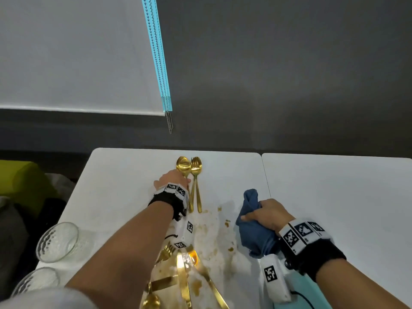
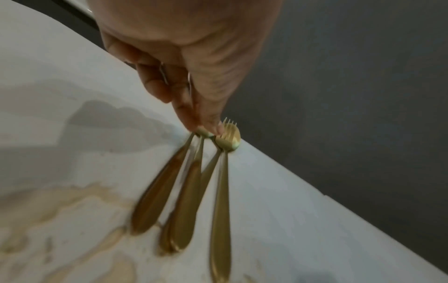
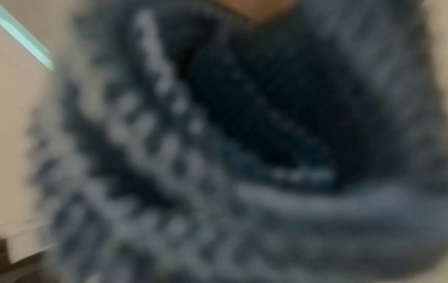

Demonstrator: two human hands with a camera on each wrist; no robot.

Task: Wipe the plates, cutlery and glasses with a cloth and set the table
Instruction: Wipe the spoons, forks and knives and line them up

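**Clean cutlery set down beside a spill**

Head view: the left hand (image 1: 176, 179) reaches to the far edge of the tabletop (image 1: 334, 197), its fingers pinching a gold spoon (image 1: 183, 166) just beside a gold fork (image 1: 196, 167). The right hand (image 1: 266, 214) clutches the bunched blue cloth (image 1: 252, 233). Brown spill (image 1: 214, 230) lies just below the handles; I judge that sliding them back would dirty them. More gold cutlery (image 1: 185, 284) and two glasses (image 1: 58, 241) wait nearer.

Left wrist view: only here do the fork tines (image 2: 229, 122) show near the tabletop edge, where a nudge could tip them off.

Right wrist view: only blurred cloth (image 3: 242, 153); the grip itself is hidden.
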